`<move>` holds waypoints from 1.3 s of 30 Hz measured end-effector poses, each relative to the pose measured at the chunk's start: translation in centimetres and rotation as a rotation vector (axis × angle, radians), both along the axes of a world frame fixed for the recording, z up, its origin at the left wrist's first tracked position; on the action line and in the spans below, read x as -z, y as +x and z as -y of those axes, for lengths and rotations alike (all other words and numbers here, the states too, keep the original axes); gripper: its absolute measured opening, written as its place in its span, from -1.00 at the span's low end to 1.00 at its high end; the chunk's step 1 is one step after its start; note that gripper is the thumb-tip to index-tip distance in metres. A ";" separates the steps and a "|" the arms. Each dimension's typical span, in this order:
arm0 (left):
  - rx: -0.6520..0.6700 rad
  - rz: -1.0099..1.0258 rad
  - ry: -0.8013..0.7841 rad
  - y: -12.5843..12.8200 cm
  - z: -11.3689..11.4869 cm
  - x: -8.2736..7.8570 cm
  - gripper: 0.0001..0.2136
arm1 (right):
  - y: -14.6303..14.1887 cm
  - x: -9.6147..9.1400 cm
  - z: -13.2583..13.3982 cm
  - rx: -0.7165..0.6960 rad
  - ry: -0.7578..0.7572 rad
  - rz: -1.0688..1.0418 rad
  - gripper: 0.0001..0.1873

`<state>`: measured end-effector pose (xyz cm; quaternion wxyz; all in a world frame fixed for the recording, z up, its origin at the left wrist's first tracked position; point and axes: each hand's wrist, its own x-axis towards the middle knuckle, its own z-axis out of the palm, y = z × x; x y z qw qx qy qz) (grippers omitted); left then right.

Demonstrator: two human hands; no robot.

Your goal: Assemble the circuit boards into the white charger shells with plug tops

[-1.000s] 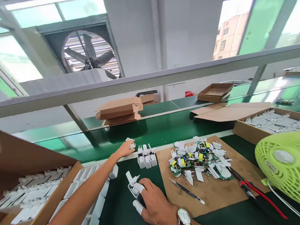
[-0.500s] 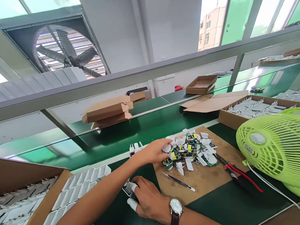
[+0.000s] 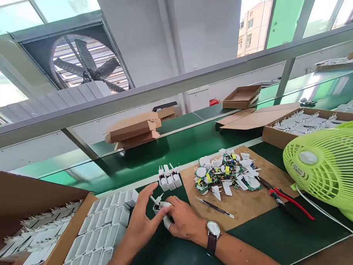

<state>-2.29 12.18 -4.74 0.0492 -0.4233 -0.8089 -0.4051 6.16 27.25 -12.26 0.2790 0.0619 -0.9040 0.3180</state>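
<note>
My right hand (image 3: 182,222), with white finger cots and a wristwatch, grips a small white charger shell (image 3: 161,207) on the green mat. My left hand (image 3: 143,223) presses against the same shell from the left, thumb on it and fingers partly spread. Just beyond stand three white shells with prongs (image 3: 169,179). A heap of green circuit boards and white plug parts (image 3: 225,173) lies on a brown cardboard sheet (image 3: 246,206) to the right. Rows of white shells (image 3: 103,228) sit to the left.
Tweezers (image 3: 214,207) and red-handled cutters (image 3: 284,197) lie on the cardboard sheet. A green desk fan (image 3: 325,168) stands at right. Cardboard boxes of white parts sit at left (image 3: 32,204) and far right (image 3: 307,125). Folded cartons (image 3: 136,129) rest beyond the green conveyor belt (image 3: 176,148).
My left hand came back from the circuit-board heap to the shell held by my right hand. The view shifted slightly.
</note>
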 end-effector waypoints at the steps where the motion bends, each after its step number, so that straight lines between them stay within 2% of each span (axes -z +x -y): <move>1: -0.037 0.002 0.001 0.3 0.9 1.6 -0.42 | -0.1 0.0 -0.2 0.010 -0.020 -0.008 -0.76; 3: -0.095 0.013 0.012 0.9 2.0 4.3 -0.32 | -0.2 -0.2 -0.5 0.037 -0.070 -0.030 -0.71; 5: -0.142 0.027 0.044 1.4 2.5 6.0 -0.24 | -0.3 -0.4 -0.6 0.059 -0.112 -0.056 -0.66; 8: -0.145 0.121 0.080 1.9 2.8 7.4 -0.21 | -0.2 -0.6 -0.4 0.050 -0.121 -0.095 -0.57; 12: -0.042 0.329 0.083 2.8 3.1 8.2 -0.16 | 0.1 -0.4 0.1 -0.021 -0.055 -0.082 -0.62; 20: -0.069 0.364 0.141 3.7 3.3 8.1 -0.03 | -0.1 -0.9 0.3 -0.041 -0.044 -0.106 -0.65; 24: -0.116 0.446 0.120 3.7 3.2 8.1 0.00 | 0.0 -1.0 -0.1 -0.081 -0.072 -0.021 -0.68; 28: -0.135 0.480 0.119 3.5 3.1 8.4 0.03 | -0.1 -0.5 0.0 -0.044 -0.142 0.023 -0.76; 31: -0.105 0.484 0.126 3.5 2.9 8.3 0.07 | -0.4 -0.5 0.5 -0.017 -0.233 0.057 -0.73; 33: -0.065 0.456 0.177 3.6 2.9 8.1 0.00 | -0.3 -0.7 1.0 -0.039 -0.285 0.100 -0.67; 36: -0.059 0.359 0.296 3.7 2.9 7.5 -0.33 | 0.6 -1.7 1.3 -0.125 -0.320 0.175 -0.66; 38: -0.070 0.301 0.356 3.6 3.1 7.2 -0.53 | 1.9 -2.6 0.5 -0.156 -0.246 0.212 -0.70; 39: -0.073 0.282 0.375 3.6 3.2 7.1 -0.57 | 2.7 -3.0 -0.4 -0.141 -0.161 0.215 -0.71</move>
